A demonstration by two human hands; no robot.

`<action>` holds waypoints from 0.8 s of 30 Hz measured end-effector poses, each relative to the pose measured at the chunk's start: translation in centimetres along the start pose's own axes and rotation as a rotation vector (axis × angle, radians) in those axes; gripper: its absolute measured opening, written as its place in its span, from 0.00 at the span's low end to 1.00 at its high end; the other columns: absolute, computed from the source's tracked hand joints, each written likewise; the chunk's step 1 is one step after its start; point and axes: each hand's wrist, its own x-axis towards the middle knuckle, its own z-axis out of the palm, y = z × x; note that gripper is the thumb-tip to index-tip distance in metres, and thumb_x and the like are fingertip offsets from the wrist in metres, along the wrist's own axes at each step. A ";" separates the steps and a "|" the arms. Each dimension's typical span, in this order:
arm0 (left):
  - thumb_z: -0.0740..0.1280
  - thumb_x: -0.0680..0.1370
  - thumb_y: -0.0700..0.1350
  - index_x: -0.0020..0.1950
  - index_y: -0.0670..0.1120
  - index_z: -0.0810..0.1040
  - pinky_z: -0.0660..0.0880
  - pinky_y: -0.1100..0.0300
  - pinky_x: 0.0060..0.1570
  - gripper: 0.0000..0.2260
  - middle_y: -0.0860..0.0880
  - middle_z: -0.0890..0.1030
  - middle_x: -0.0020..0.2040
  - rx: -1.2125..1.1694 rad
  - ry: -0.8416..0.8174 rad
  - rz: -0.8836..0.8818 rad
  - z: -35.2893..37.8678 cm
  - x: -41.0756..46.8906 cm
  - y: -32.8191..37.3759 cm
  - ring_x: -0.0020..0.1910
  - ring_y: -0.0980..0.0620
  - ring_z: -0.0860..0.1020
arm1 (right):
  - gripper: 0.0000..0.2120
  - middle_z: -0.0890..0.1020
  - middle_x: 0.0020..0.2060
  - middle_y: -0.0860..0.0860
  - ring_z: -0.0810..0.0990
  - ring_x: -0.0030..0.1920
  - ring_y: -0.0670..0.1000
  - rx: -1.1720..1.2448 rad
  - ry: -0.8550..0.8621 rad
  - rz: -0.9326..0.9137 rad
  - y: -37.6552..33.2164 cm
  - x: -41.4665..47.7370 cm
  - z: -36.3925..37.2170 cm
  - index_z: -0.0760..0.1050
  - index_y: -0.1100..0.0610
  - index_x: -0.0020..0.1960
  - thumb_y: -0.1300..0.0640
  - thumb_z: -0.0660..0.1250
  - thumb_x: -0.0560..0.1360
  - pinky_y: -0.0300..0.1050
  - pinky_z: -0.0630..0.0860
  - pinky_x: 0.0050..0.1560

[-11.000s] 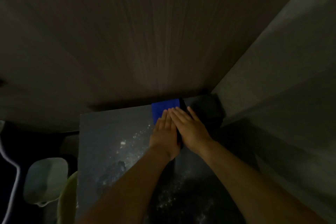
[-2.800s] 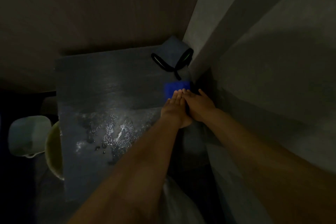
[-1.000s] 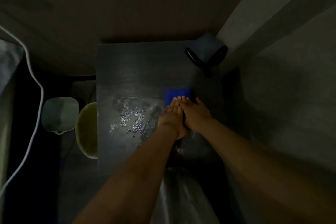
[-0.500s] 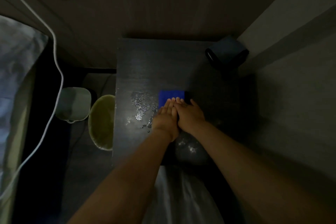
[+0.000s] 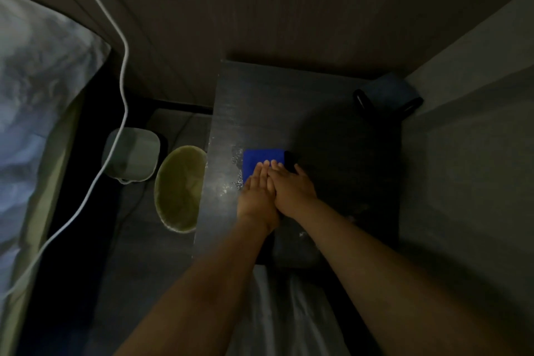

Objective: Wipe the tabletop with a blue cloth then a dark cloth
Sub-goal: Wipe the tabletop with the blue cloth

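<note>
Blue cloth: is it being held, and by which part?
Not gripped. The left hand and right hand lie flat with straight fingers, pressing the blue cloth by its near part against the tabletop.

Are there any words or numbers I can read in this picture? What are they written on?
There are none to read. The blue cloth, the tabletop, the bin and the white cable show no words, numbers or signs. The picture is so dim that any small print would be lost.
</note>
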 end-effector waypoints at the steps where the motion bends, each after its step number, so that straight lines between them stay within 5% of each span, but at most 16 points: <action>1: 0.61 0.79 0.55 0.76 0.44 0.33 0.41 0.53 0.74 0.41 0.45 0.36 0.78 0.001 0.001 -0.011 -0.1 -0.2 -0.5 0.77 0.48 0.36 | 0.32 0.49 0.79 0.51 0.47 0.79 0.49 -0.009 -0.003 -0.006 -0.6 0.1 -0.1 0.46 0.53 0.79 0.53 0.58 0.80 0.54 0.45 0.78; 13: 0.61 0.78 0.56 0.77 0.44 0.35 0.44 0.52 0.76 0.41 0.45 0.37 0.78 -0.072 -0.004 -0.060 0.2 -1.8 -6.0 0.77 0.48 0.38 | 0.33 0.47 0.79 0.51 0.47 0.79 0.49 -0.036 -0.044 -0.069 -6.0 1.1 -0.5 0.43 0.53 0.79 0.55 0.58 0.80 0.53 0.45 0.78; 24: 0.55 0.81 0.55 0.77 0.43 0.37 0.40 0.52 0.74 0.35 0.43 0.38 0.78 0.093 0.025 0.009 0.7 -3.5 -10.6 0.77 0.46 0.38 | 0.32 0.46 0.79 0.50 0.46 0.79 0.48 -0.001 -0.037 -0.075 -10.1 1.6 0.2 0.45 0.53 0.79 0.57 0.57 0.81 0.53 0.44 0.78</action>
